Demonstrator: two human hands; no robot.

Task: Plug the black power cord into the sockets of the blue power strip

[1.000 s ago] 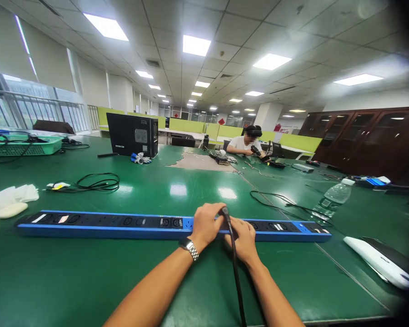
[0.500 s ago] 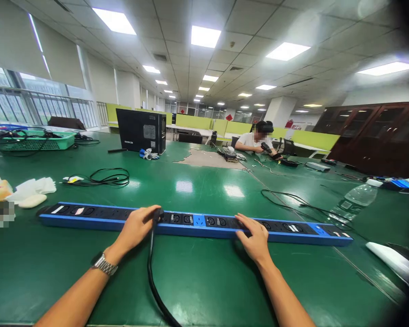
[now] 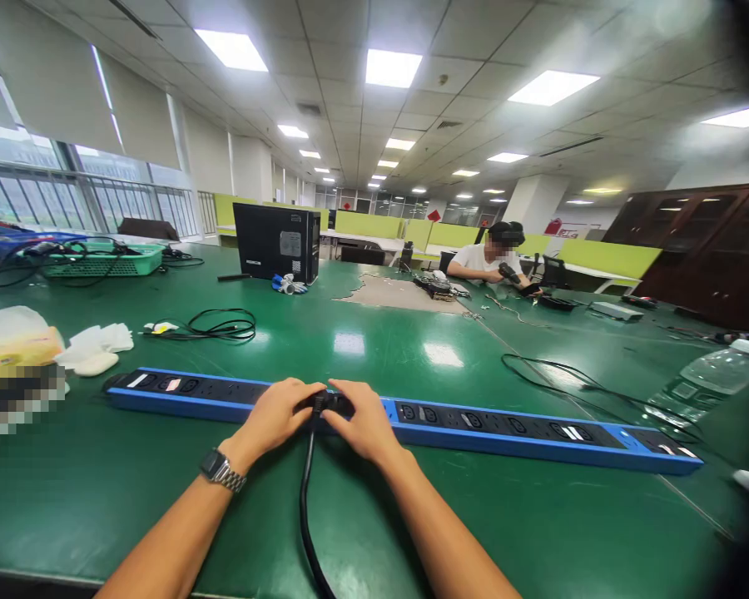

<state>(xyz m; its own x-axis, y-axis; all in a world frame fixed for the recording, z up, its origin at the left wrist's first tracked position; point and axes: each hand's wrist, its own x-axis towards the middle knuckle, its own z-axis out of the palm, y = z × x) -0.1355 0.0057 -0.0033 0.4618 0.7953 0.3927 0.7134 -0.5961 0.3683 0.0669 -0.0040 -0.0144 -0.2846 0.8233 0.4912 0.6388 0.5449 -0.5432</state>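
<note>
A long blue and black power strip (image 3: 474,420) lies across the green table (image 3: 362,341) in front of me. My left hand (image 3: 278,413) is closed around a black plug (image 3: 319,404) that sits at a socket near the strip's middle. Its black cable (image 3: 305,516) runs down toward me. My right hand (image 3: 365,420) rests on the strip right beside the plug, fingers curled and touching it. A metal watch is on my left wrist.
A coiled black cable (image 3: 215,324) and white cloths (image 3: 96,345) lie left of the strip, with a yellow packet (image 3: 12,341). A black computer case (image 3: 278,243) stands behind. A water bottle (image 3: 699,383) lies right. Another person (image 3: 490,258) sits at the far side.
My left hand carried the plug leftward along the strip and then brought it to a socket near the middle. My right hand slid left along the strip to join it.
</note>
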